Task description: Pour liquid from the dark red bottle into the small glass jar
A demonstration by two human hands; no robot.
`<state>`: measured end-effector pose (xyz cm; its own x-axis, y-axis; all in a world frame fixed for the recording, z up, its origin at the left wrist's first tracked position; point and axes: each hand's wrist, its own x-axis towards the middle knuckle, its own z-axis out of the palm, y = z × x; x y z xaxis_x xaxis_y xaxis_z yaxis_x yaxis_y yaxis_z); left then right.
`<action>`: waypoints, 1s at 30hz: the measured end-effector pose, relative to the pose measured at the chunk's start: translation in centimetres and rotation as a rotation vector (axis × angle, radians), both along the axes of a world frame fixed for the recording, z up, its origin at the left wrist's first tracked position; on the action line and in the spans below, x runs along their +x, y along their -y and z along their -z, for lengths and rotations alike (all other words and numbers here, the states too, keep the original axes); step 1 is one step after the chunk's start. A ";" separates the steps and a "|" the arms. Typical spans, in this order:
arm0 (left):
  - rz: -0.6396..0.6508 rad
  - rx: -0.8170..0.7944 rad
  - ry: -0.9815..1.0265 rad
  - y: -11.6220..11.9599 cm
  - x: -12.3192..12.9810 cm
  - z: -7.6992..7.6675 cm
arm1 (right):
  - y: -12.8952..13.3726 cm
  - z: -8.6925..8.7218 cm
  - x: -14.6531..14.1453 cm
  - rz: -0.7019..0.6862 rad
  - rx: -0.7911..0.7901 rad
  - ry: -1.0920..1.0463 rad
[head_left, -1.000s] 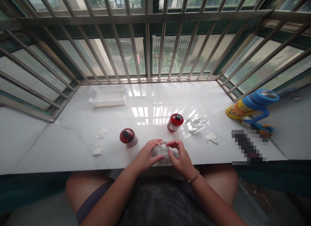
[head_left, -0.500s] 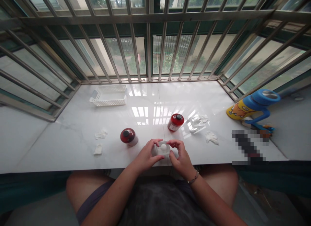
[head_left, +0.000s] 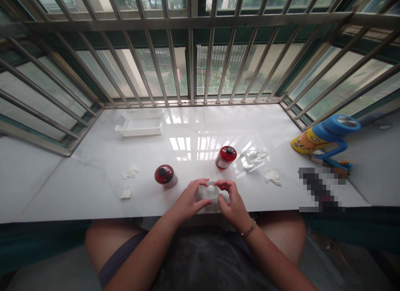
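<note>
Between my two hands is a small clear square box [head_left: 210, 193] with a whitish round shape in its middle, close to the counter's front edge. My left hand [head_left: 193, 197] curves around its left side, thumb at the near edge and fingers at the far edge. On the other side, my right hand [head_left: 230, 197] grips the right edge with thumb and bent fingers. Just beyond stand two dark red bottles with black caps, one bottle [head_left: 166, 176] to the left and one bottle [head_left: 226, 158] to the right. The box's underside is hidden.
A clear container [head_left: 252, 158] sits right of the bottles, with a crumpled white tissue [head_left: 273, 177] near it. White scraps [head_left: 126, 192] lie at left. A white basket [head_left: 140, 130] stands at the back left, a blue and yellow flask [head_left: 321, 134] at right. Metal bars [head_left: 190, 66] line the window.
</note>
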<state>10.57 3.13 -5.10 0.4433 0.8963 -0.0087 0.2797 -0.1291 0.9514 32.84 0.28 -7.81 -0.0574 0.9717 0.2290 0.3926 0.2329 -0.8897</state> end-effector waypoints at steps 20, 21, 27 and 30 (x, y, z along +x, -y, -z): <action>-0.016 -0.012 0.007 0.1 0.1 0.3 | 0.0 -0.9 -0.4 -0.012 0.011 0.029; -0.028 -0.026 0.023 0.2 0.1 0.3 | 0.0 -0.9 -0.4 -0.013 0.011 0.031; -0.017 -0.003 0.001 0.2 0.2 0.2 | -0.1 -0.7 -0.3 -0.028 0.029 0.036; -0.032 -0.032 0.039 0.2 0.2 0.1 | -0.1 -0.6 -0.4 -0.021 0.019 0.033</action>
<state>10.76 2.93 -5.23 0.4151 0.9095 -0.0212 0.2462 -0.0899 0.9650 32.47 0.39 -7.19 -0.0854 0.9658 0.2448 0.4163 0.2578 -0.8719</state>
